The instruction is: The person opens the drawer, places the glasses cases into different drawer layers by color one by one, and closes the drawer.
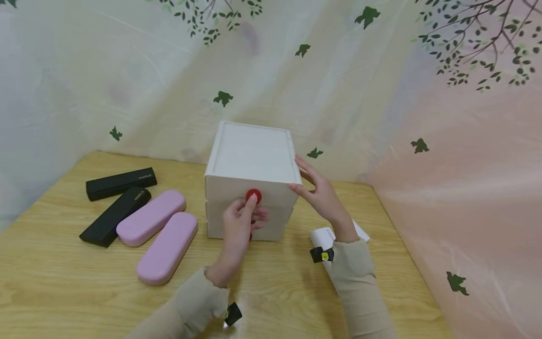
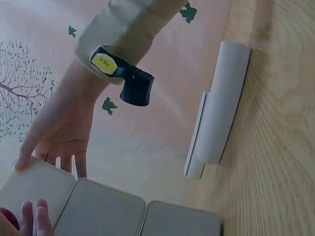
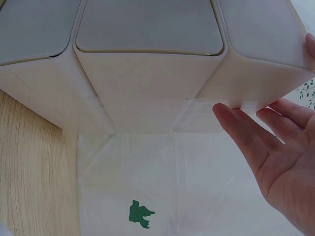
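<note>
A white box of stacked drawers point(image 1: 254, 153) stands on the table, its fronts facing me. On the top drawer is a red knob point(image 1: 253, 195), and my left hand point(image 1: 239, 221) pinches it with the thumb at its face, other fingers held loosely off the front. A second red knob below is mostly hidden behind that hand. My right hand point(image 1: 323, 197) rests against the box's right side, thumb at the upper front corner and fingers stretched along the wall. The right wrist view shows those fingers point(image 3: 246, 132) nearly straight beside the top drawer section.
Left of the box lie two pink cases point(image 1: 167, 249) and two black oblong cases point(image 1: 121, 183), partly overlapping. White oblong cases point(image 2: 229, 103) lie on the right, partly behind my right forearm. A patterned curtain point(image 1: 262, 61) hangs behind the wooden table point(image 1: 271, 301).
</note>
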Motion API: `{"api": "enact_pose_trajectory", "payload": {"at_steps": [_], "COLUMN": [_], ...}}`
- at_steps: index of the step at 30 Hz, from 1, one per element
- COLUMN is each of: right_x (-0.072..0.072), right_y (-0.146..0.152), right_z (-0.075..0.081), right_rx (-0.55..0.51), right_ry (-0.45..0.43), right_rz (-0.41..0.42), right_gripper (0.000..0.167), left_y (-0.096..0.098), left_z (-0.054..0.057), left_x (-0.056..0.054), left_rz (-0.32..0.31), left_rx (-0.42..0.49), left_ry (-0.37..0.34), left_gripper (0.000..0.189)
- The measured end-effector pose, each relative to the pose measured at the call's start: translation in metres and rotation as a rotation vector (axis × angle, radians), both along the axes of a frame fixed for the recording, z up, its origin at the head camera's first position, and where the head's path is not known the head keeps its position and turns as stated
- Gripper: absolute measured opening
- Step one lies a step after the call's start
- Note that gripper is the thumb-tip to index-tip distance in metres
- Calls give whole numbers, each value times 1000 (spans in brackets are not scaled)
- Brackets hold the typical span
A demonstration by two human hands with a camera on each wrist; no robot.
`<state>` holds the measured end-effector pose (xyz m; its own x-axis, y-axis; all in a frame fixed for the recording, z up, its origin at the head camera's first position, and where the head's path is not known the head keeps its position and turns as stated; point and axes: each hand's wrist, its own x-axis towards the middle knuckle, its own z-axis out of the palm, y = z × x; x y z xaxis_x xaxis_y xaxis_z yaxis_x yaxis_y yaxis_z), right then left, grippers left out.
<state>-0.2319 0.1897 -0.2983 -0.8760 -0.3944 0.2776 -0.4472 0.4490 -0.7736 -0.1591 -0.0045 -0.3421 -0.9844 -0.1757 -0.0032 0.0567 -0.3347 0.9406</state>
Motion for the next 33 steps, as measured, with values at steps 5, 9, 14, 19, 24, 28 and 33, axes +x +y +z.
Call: {"api": "enact_pose_trajectory", "payload": {"at_steps": [5, 9, 14, 19, 24, 28, 33], "right_x": [2, 3, 2, 2, 0, -1, -3], "right_y": [-1, -2, -2, -1, 2, 5, 9], "right_z": [1, 1, 2, 2, 1, 4, 9], "right_rx": [-3, 0, 8, 11, -10, -15, 18], "right_ry": [2, 3, 4, 0, -14, -3, -6], "right_rz": [11, 13, 12, 10, 49, 94, 111], "right_gripper": [65, 66, 66, 66, 65, 64, 63], "left_y": [4, 5, 7, 7, 7, 6, 5], "left_z": [-2, -3, -3, -3, -5, -6, -7], "left_x": [0, 0, -1, 2, 4, 7, 13], "left_rz": [33, 45, 64, 65, 60, 50, 46], "left_rx": [86, 109, 120, 124, 141, 139, 100], "left_ry": [13, 33, 45, 33, 41, 48, 36], "left_gripper": [28, 28, 25, 22, 22, 21, 20]}}
